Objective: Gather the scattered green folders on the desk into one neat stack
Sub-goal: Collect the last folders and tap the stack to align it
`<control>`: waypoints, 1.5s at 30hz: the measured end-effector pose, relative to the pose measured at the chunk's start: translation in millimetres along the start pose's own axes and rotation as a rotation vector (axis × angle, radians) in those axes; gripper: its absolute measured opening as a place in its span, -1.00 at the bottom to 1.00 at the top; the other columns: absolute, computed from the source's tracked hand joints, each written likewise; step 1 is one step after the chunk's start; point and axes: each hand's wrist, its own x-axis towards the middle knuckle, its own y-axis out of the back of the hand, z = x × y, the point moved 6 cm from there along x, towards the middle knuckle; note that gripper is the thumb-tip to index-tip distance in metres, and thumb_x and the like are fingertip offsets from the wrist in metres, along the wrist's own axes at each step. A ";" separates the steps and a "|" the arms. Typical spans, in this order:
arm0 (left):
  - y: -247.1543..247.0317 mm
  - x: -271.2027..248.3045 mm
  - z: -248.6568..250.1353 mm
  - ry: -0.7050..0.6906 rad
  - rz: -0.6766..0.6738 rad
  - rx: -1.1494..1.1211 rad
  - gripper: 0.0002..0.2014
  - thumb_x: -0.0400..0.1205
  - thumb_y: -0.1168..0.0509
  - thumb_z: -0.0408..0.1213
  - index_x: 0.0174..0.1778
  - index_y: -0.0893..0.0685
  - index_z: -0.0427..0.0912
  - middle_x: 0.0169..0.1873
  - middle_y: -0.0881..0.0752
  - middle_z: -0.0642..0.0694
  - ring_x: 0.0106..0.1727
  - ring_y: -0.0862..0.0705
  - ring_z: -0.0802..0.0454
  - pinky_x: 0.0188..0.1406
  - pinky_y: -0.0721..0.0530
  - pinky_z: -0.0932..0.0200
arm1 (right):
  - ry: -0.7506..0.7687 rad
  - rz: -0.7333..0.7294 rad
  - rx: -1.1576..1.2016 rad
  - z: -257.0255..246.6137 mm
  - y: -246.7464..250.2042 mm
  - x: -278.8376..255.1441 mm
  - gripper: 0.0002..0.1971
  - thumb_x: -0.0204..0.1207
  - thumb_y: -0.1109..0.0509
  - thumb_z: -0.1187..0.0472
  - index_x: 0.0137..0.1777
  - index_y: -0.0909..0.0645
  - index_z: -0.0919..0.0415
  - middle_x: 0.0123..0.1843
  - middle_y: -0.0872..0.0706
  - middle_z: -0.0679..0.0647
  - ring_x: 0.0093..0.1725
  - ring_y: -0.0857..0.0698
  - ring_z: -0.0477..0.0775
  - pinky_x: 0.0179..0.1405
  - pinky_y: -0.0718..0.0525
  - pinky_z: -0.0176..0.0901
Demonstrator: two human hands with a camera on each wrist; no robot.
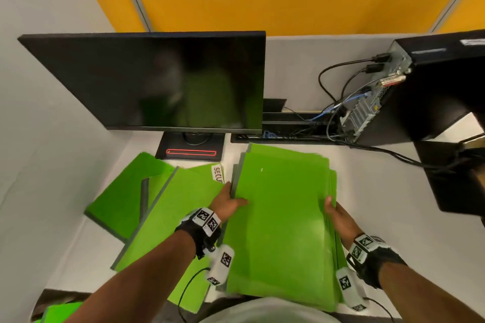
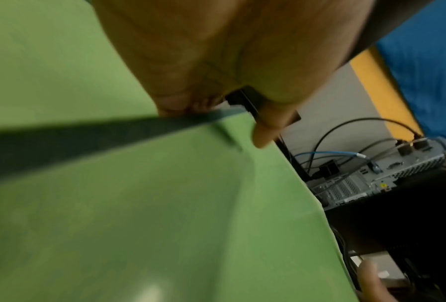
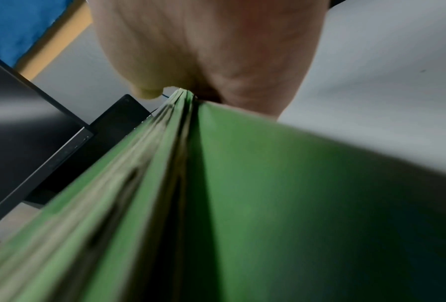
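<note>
A stack of several green folders (image 1: 280, 217) lies in the middle of the white desk. My left hand (image 1: 228, 200) grips its left edge, thumb on top and fingers underneath. My right hand (image 1: 334, 211) grips its right edge the same way. In the left wrist view the stack (image 2: 139, 214) sits under my thumb (image 2: 264, 134). Seen edge-on in the right wrist view, the stack (image 3: 165, 183) shows several layered sheets. More green folders (image 1: 157, 204) lie fanned out to the left, one with a white label (image 1: 217, 173). Another green folder (image 1: 61, 311) shows at the bottom left corner.
A black monitor (image 1: 157, 81) on its stand (image 1: 191, 151) stands behind the loose folders. A computer tower (image 1: 420, 86) with cables (image 1: 333, 102) stands at the back right. A dark object (image 1: 459, 183) sits at the right edge. Partition walls enclose the desk.
</note>
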 end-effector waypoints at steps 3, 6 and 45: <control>-12.0 1.8 2.6 0.013 -0.045 -0.019 -0.11 0.52 -0.45 -0.20 0.67 -0.06 -0.17 0.61 -0.27 -0.05 0.61 -0.29 -0.04 0.60 -0.23 0.10 | 0.021 -0.015 0.041 0.9 -2.1 2.5 0.08 0.18 -0.36 -0.55 0.61 -0.35 0.13 0.52 -0.55 0.11 0.50 -0.51 0.14 0.54 -0.38 0.10; -25.4 1.9 8.8 -0.061 -0.120 0.185 -0.09 0.61 -0.35 -0.20 0.68 0.19 -0.16 0.69 0.14 -0.05 0.70 0.04 0.04 0.61 0.02 0.19 | 0.054 -0.016 0.046 7.8 0.1 7.2 0.20 -0.08 -0.48 -0.60 0.55 -0.40 0.06 0.43 -0.62 0.04 0.46 -0.56 0.11 0.55 -0.38 0.16; 252.4 -78.3 -131.5 0.366 0.639 0.079 -0.43 0.58 -0.37 -0.03 0.41 -0.53 -0.33 0.29 -0.63 -0.42 0.24 -0.66 -0.36 0.20 -0.62 -0.04 | 0.118 0.001 -0.191 -2.5 -7.6 18.5 -0.33 0.54 -0.42 0.01 0.60 -0.36 0.22 0.53 -0.53 0.19 0.53 -0.47 0.21 0.48 -0.26 -0.08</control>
